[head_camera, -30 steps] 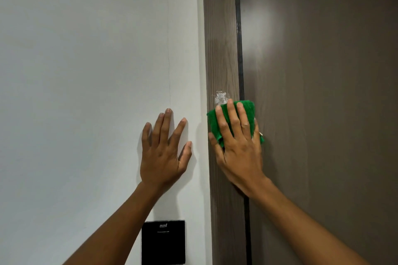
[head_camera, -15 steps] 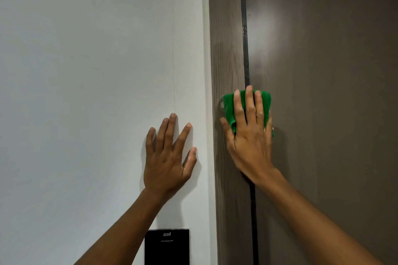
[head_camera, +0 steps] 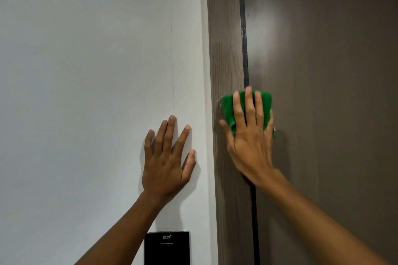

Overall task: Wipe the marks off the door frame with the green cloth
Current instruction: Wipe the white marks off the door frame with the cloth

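My right hand (head_camera: 249, 140) presses a folded green cloth (head_camera: 227, 107) flat against the brown wood-grain door frame (head_camera: 226, 28), across the dark gap between frame and door. The cloth covers the spot where a whitish mark was; only a faint pale trace shows at its left edge. My left hand (head_camera: 167, 161) lies flat on the white wall (head_camera: 86, 71) just left of the frame, fingers spread, holding nothing.
The brown door (head_camera: 333, 92) fills the right side, with a bright glare patch above the cloth. A black wall panel (head_camera: 167, 248) sits on the wall below my left forearm. A thin vertical crack runs up the wall above my left hand.
My right hand slid the cloth up and slightly right over the whitish mark, which was visible above the cloth a second ago and is now covered. My left hand stayed on the wall.
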`<state>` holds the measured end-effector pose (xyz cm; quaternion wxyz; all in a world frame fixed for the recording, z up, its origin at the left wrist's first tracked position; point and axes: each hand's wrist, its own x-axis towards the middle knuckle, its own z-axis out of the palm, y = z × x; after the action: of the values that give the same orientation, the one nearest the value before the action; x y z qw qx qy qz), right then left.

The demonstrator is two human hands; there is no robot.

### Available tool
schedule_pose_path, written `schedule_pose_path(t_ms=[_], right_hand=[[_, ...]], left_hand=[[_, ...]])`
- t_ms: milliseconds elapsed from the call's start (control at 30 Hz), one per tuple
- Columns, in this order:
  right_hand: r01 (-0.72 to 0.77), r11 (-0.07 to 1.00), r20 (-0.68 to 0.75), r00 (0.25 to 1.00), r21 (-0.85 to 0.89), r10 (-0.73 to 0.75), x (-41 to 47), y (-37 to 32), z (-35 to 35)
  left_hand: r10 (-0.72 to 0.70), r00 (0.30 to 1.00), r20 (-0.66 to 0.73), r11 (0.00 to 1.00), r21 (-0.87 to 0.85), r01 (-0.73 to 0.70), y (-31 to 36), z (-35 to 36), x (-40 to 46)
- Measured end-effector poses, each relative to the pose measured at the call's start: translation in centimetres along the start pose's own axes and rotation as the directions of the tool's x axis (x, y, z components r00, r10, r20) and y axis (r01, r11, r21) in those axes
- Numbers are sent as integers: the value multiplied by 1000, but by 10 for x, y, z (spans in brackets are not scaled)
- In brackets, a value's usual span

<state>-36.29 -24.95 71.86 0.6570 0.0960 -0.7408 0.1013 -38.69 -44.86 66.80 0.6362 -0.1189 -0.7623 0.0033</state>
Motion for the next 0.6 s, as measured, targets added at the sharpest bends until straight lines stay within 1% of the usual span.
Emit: schedule_pose_path(t_ms=[67,100,200,267,333,400,467,500,533,567,600], right_hand=[[14,999,-12,1000,-41,-14,27,-12,1],[51,996,-7,999,-76,-52,31,-18,3],[257,954,52,966,-152,-252,4,-24,6],[342,924,97,939,-172,-330,-27,-12,5],[326,933,104,944,-153,-313,-34,7,-1],[222,972,74,974,-81,-216,-9,16,-5],[96,995,29,995,14,-96,37,10,-9],[53,998,22,998,21,-53,57,1,-9],[42,999,16,999,-13,-42,74,-8,-8],[73,995,12,997,-65,-72,81,-17,-6],[141,984,21,990,-113,-139,80,-25,-2]], left_hand=[[3,1000,5,1000,5,-3,0,0,0],[6,1000,5,1000,8,-6,-1,0,-1],[15,1000,18,1000,26,-16,-2,-1,-1],[10,1000,21,1000,20,-11,-2,-1,-2],[1,1000,21,1000,8,-1,-2,-1,-2],[1,1000,15,1000,7,-1,-1,0,-2],[1,1000,10,1000,5,-1,-1,-1,-1],[0,1000,14,1000,4,0,-2,-1,-1],[-1,1000,17,1000,5,1,-1,-2,1],[-2,1000,25,1000,3,2,-1,-1,0],[-3,1000,29,1000,-4,3,-1,-1,-1]])
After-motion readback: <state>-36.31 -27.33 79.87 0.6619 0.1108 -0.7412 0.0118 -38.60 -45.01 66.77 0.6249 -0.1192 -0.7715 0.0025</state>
